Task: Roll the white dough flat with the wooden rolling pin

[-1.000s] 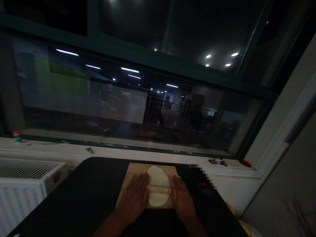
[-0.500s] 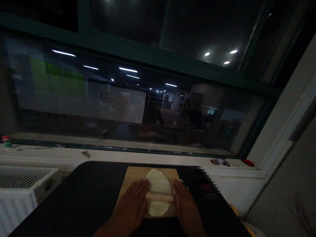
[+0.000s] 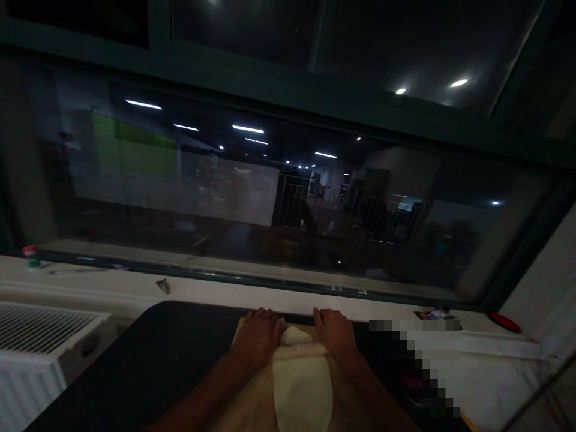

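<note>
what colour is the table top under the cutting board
Black, seen in the head view: the round-edged table top under the wooden cutting board.

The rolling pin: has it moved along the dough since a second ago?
Yes. The rolling pin has gone away from the person, from the middle of the dough to its far end, near the far edge of the wooden board.

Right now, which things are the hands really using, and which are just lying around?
In use:
left hand and right hand, flat on the ends of the rolling pin
dough, under the pin
wooden board, under the dough
black table

Just lying about:
small jar on the sill
red lid
wrapper
radiator
</note>
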Tool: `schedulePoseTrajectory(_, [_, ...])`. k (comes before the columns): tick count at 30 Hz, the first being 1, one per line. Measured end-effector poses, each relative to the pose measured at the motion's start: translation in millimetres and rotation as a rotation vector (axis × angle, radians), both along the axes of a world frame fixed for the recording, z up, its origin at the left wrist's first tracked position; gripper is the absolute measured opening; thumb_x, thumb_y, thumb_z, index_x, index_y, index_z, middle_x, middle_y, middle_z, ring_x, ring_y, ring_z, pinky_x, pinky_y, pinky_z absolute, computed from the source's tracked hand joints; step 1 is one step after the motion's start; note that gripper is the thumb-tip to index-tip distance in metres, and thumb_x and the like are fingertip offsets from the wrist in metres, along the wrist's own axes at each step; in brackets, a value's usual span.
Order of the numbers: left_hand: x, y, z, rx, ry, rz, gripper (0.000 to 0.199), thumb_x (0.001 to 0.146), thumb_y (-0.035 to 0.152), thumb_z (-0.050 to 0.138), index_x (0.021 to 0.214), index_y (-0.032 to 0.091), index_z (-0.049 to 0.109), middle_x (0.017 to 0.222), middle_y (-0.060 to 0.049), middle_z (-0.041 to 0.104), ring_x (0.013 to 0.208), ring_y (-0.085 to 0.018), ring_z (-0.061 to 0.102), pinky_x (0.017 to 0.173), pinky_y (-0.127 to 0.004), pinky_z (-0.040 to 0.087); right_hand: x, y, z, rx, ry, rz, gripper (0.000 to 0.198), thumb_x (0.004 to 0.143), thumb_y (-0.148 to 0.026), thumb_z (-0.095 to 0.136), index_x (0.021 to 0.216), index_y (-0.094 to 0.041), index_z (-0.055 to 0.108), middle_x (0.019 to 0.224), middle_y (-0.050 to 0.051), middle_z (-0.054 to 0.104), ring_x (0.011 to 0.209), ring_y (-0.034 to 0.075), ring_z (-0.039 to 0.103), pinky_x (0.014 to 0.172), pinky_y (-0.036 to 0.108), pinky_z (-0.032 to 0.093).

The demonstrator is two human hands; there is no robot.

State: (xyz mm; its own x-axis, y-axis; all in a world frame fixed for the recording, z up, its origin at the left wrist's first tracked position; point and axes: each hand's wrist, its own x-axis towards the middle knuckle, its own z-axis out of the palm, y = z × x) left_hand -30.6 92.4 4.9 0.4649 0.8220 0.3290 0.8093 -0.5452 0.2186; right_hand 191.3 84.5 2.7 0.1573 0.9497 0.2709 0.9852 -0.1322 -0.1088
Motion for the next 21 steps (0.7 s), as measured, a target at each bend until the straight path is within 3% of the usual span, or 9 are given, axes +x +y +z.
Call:
schedulePoseTrajectory(5, [4.9, 32.4, 2.1, -0.031, 0.034, 0.087, 0.066, 0.101, 0.05, 0.017, 0.083, 0.02, 0.073, 0.086, -0.01, 0.073, 0.084, -0.024, 0.067, 0.074, -0.035, 0.046, 2.1, 34.4, 2.5, -0.023, -0.016, -0.049, 0.051, 0.097, -0.046, 0.031, 0.089, -0.018, 0.072, 0.093, 0.016, 0.071, 0.089, 0.026, 0.068, 0.078, 0.036, 0.045])
schedulePoseTrajectory(10, [5.2, 35.9, -1.2, -0.019, 0.034, 0.094, 0.06, 0.1, 0.049, 0.023, 0.083, 0.021, 0.073, 0.087, -0.01, 0.074, 0.084, -0.023, 0.068, 0.075, -0.034, 0.045, 4.0, 41.7, -1.7, -0.054, -0.024, -0.001, 0.037, 0.094, -0.039, 0.04, 0.092, -0.019, 0.071, 0.095, 0.013, 0.071, 0.09, 0.024, 0.068, 0.076, 0.033, 0.046])
schedulePoseTrajectory(16, [0.2, 1.9, -6.1, 0.033, 0.005, 0.051, 0.045, 0.1, 0.035, 0.025, 0.105, 0.024, 0.068, 0.106, -0.007, 0.071, 0.103, -0.023, 0.062, 0.093, -0.04, 0.041, 3.6, -0.2, -10.2, -0.029, -0.029, 0.108, 0.039, 0.097, -0.029, 0.031, 0.109, -0.022, 0.067, 0.112, 0.008, 0.068, 0.106, 0.019, 0.062, 0.086, 0.03, 0.046])
schedulePoseTrajectory(21, [-7.7, -33.6, -13.9, 0.075, -0.013, 0.008, 0.041, 0.098, 0.03, 0.031, 0.13, 0.023, 0.056, 0.135, -0.007, 0.058, 0.127, -0.025, 0.048, 0.109, -0.046, 0.029, -0.2, -53.2, -19.9, 0.027, -0.041, 0.115, 0.045, 0.098, -0.029, 0.027, 0.127, -0.02, 0.06, 0.135, 0.006, 0.057, 0.128, 0.019, 0.048, 0.108, 0.034, 0.034])
